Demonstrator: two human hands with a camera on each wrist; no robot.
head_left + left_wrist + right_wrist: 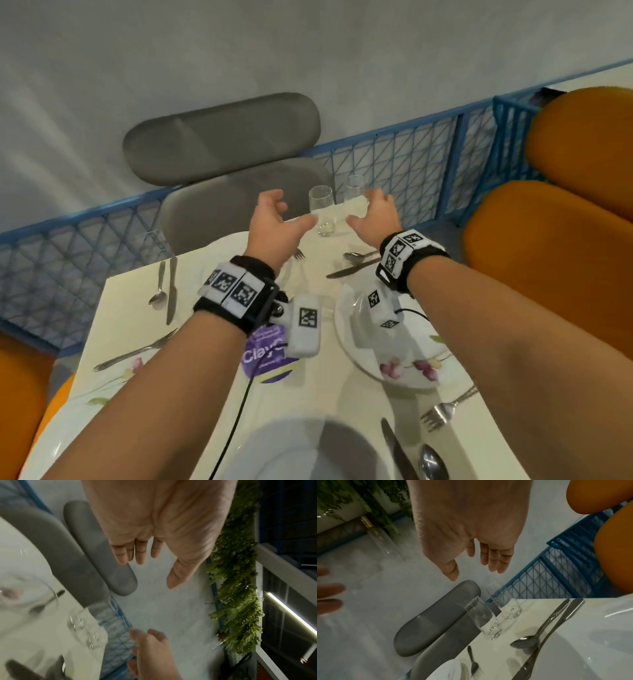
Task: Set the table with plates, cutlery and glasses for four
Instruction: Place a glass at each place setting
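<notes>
Head view: the white table (212,387) already carries plates (404,363) and cutlery, so the glasses look like the step in hand. Two glasses (321,209) stand together at its far edge. The left hand (274,226) and right hand (376,219) flank them, fingers spread, gripping nothing. Next, each hand probably needs to close round one glass.

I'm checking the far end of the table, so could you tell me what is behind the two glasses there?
Behind the two glasses stand a grey chair and a blue mesh fence. The right hand covers part of the right-hand glass.
</notes>
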